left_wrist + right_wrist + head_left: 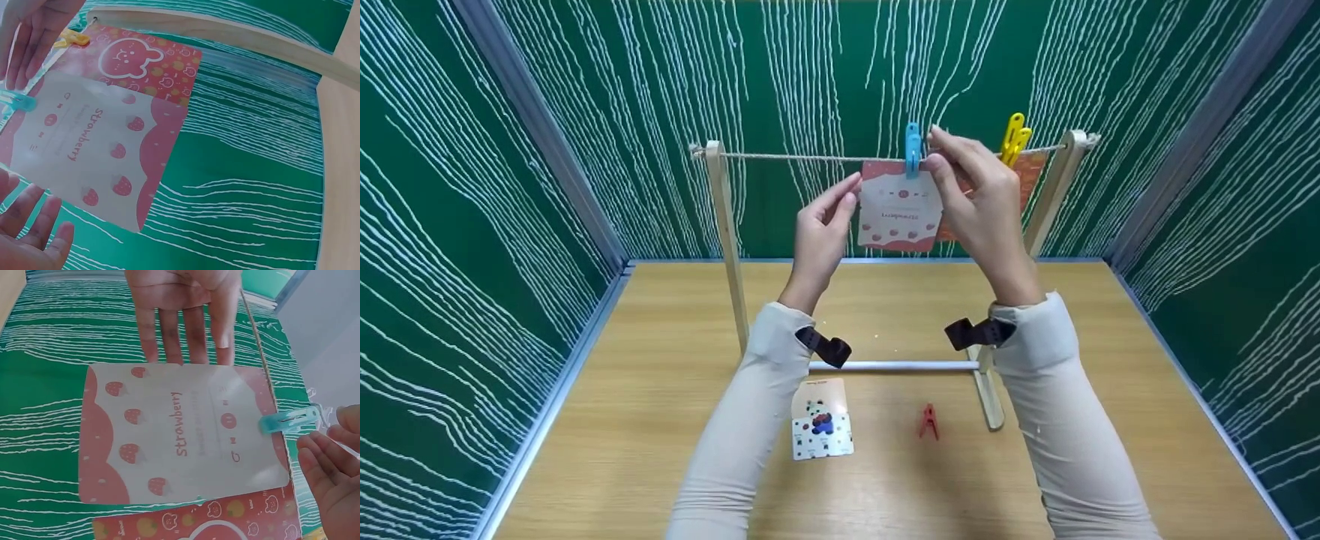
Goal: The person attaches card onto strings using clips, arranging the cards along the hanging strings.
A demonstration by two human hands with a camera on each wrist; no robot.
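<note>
A strawberry-print card (896,210) hangs from a cord, with a blue clothespin (913,150) clamped over its top edge. Beside the card's left edge is my left hand (823,232), its fingers extended and fingertips at the edge. My right hand (982,199) is raised just right of the blue clothespin. In the right wrist view, a gap shows between the right hand's fingers (320,461) and the clothespin, with nothing in their grasp. Behind the right hand hangs a red-orange patterned card (135,62), partly hidden, with yellow clothespins (1014,141) above it.
The cord (802,157) runs between two wooden posts (726,240), joined low down by a white bar (907,366). On the wooden table (660,420) lie a bear-print card (822,431) and a red clothespin (929,421). Green panels with white lines surround the table.
</note>
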